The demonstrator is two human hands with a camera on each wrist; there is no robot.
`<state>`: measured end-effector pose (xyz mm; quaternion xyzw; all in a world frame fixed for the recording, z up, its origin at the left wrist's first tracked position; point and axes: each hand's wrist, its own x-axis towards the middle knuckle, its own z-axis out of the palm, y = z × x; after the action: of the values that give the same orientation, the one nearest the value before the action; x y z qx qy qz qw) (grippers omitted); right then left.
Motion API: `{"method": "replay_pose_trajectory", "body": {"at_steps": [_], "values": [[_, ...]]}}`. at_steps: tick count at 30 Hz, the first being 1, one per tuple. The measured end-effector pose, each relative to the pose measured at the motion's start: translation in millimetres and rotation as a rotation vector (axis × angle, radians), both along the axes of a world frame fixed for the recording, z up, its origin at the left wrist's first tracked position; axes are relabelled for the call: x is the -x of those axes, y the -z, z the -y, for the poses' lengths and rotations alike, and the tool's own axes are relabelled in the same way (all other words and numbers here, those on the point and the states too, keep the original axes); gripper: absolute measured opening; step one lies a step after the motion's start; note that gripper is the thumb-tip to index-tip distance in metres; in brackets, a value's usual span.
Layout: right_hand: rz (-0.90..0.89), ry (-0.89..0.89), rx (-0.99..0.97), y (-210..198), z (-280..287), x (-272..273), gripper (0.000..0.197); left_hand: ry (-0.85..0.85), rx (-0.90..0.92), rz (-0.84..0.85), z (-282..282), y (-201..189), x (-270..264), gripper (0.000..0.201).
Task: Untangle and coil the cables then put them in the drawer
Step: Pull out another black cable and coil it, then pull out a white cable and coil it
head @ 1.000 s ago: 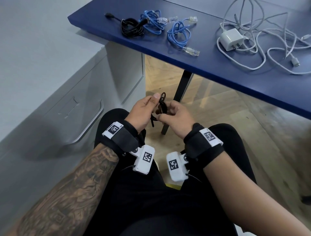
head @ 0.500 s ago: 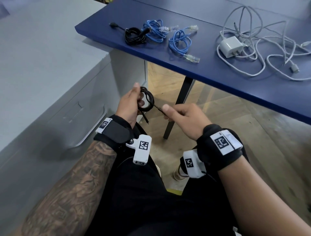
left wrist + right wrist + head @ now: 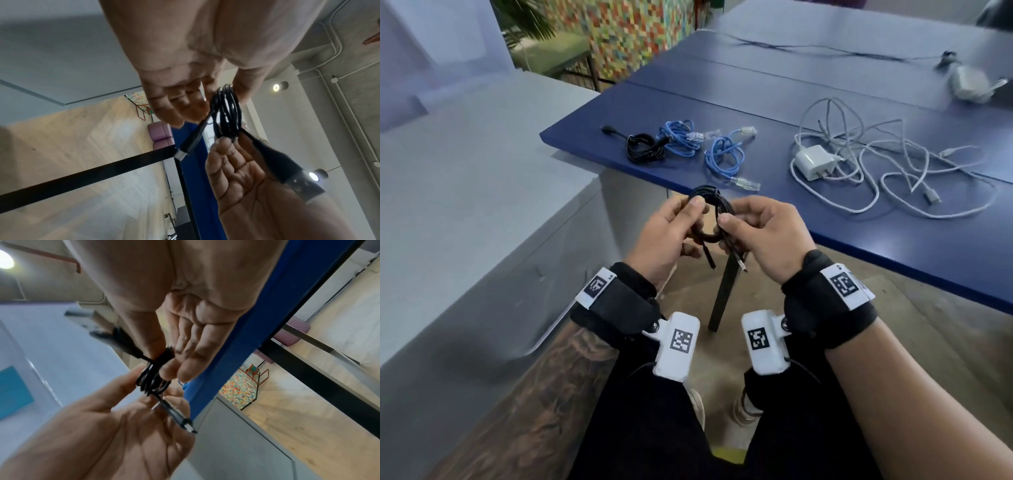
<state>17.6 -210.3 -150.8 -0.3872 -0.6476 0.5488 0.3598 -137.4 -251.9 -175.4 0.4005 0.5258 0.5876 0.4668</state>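
A small coiled black USB cable (image 3: 714, 214) (image 3: 226, 112) (image 3: 155, 378) hangs in the air just in front of the blue table's edge, both plugs dangling below it. My left hand (image 3: 671, 229) pinches the coil's left side and my right hand (image 3: 756, 229) pinches its right side with thumb and fingers. On the blue table (image 3: 774, 113) lie a coiled black cable (image 3: 643, 150), two bundled blue network cables (image 3: 679, 137) (image 3: 724, 156) and a tangled white cable (image 3: 887, 171) with a white charger (image 3: 814, 161).
A grey drawer cabinet (image 3: 482, 212) stands at my left, its drawer pull (image 3: 544, 337) beside my left wrist. The table's black leg (image 3: 724, 294) stands between my knees. Another white adapter (image 3: 971, 84) lies at the table's far right.
The hands have come back together and risen toward the table's edge. The right hand, which was drawing out the cable's end, now holds the coil itself.
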Motion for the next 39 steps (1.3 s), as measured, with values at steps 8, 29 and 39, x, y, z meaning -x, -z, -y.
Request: {"method": "replay_pose_trajectory", "body": {"at_steps": [8,29,39], "values": [[-0.024,0.194,-0.052,-35,-50,-6,0.021,0.002,-0.043,-0.210,-32,-46,-15,0.030],[0.828,0.113,-0.151,-83,-221,80,0.032,0.036,0.274,-1.090,-203,-118,44,0.030],[0.950,0.066,-0.153,-64,-242,87,0.037,0.080,0.378,-1.399,-229,-105,57,0.043]]}}
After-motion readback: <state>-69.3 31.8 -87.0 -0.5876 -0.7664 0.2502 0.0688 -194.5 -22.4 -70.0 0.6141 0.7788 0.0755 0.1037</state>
